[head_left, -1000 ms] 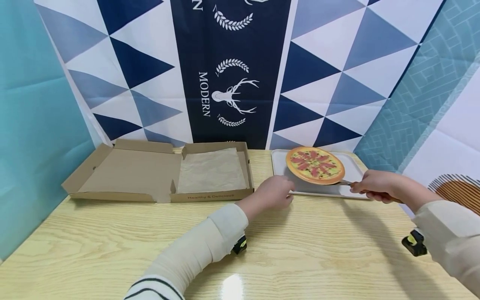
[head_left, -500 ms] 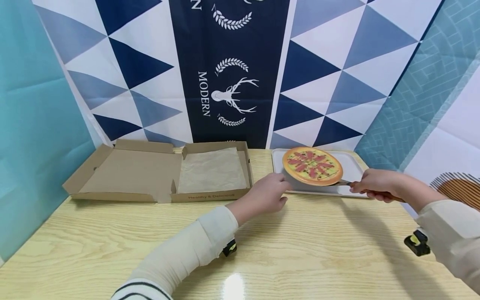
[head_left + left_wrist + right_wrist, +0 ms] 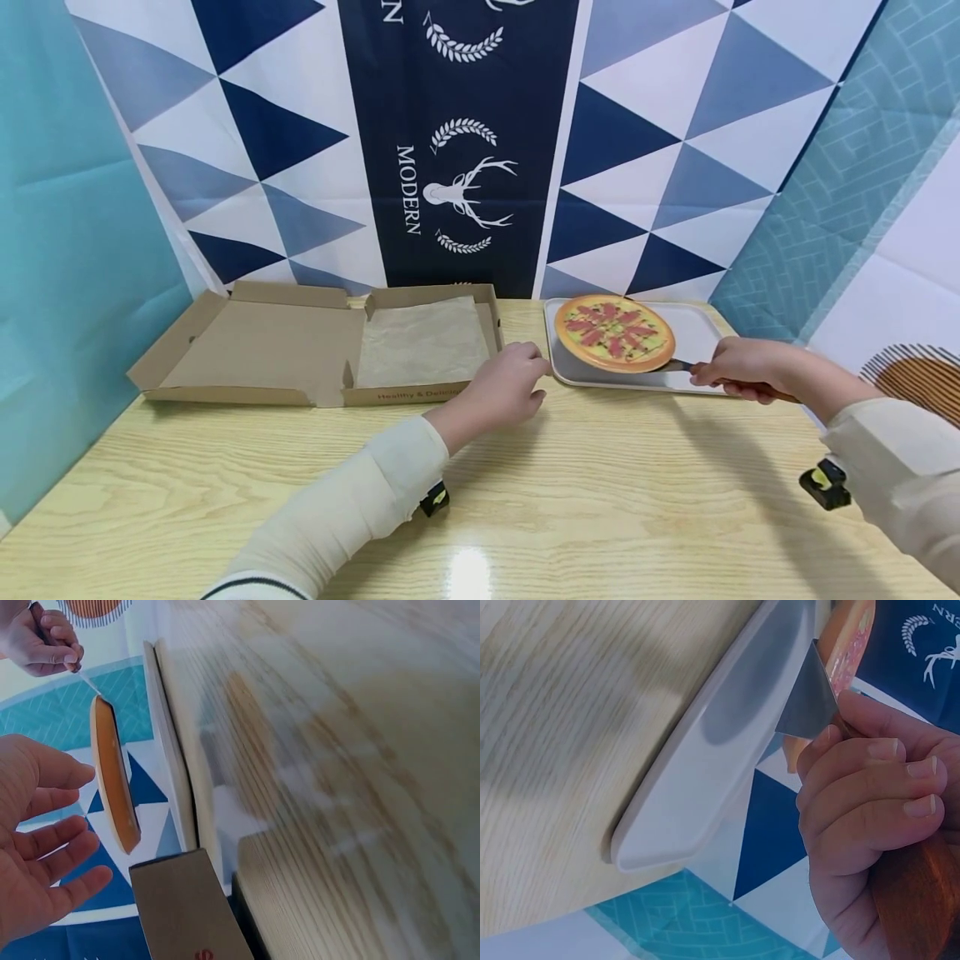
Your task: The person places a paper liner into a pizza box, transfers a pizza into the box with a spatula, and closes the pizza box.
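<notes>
A round pizza (image 3: 615, 333) with red toppings rests on a metal server (image 3: 810, 697), held up above the white tray (image 3: 667, 817). My right hand (image 3: 750, 371) grips the server's wooden handle (image 3: 919, 900). Clear of the pizza on its left, my left hand (image 3: 498, 387) holds nothing; in the left wrist view its fingers (image 3: 64, 844) are spread and relaxed, with the pizza's orange underside beyond them. The cardboard box (image 3: 423, 395) lies with its lid folded out to the left, brown paper (image 3: 420, 342) inside it.
The box lid (image 3: 255, 342) stretches to the left along the back of the wooden table (image 3: 600, 500). Patterned cloth (image 3: 465, 100) hangs behind the box and tray, and teal cloth (image 3: 82, 208) stands at the left side.
The pizza on its server has shifted left over the tray, my right hand moving slightly left with it. My left hand has drawn left, away from the tray and towards the box.
</notes>
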`<state>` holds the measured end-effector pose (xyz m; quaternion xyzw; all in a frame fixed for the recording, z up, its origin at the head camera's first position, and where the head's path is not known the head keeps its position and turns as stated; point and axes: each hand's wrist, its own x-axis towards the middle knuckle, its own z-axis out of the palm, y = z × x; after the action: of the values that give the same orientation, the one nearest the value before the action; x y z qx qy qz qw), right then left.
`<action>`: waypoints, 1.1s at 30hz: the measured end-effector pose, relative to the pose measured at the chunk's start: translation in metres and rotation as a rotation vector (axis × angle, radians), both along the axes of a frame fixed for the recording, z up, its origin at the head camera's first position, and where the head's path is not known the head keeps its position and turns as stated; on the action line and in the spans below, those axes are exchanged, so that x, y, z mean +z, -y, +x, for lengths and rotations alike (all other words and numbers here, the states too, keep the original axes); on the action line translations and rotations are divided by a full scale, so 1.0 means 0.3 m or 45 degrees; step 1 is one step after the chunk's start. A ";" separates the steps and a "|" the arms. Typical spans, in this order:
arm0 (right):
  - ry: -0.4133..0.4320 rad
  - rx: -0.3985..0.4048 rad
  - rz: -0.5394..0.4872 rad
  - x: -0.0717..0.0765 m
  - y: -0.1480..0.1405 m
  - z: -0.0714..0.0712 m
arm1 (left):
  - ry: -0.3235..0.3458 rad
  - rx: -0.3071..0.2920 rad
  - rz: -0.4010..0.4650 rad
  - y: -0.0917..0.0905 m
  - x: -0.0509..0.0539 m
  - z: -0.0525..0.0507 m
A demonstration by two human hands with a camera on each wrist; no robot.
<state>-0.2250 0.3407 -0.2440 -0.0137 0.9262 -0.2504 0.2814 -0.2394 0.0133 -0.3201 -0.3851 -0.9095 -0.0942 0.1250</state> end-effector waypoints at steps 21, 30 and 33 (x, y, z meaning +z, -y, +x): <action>0.036 0.031 -0.010 0.026 0.060 -0.022 | -0.021 0.068 0.123 0.143 0.020 0.012; 0.020 0.068 0.015 0.037 0.095 -0.024 | 0.025 0.105 0.172 0.195 0.014 0.008; 0.020 0.081 0.022 0.038 0.106 -0.027 | 0.045 0.127 0.176 0.217 0.012 0.006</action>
<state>-0.2330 0.3089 -0.2327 -0.0388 0.9252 -0.2335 0.2964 -0.2376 -0.0517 -0.3164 -0.3279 -0.9210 -0.1571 0.1396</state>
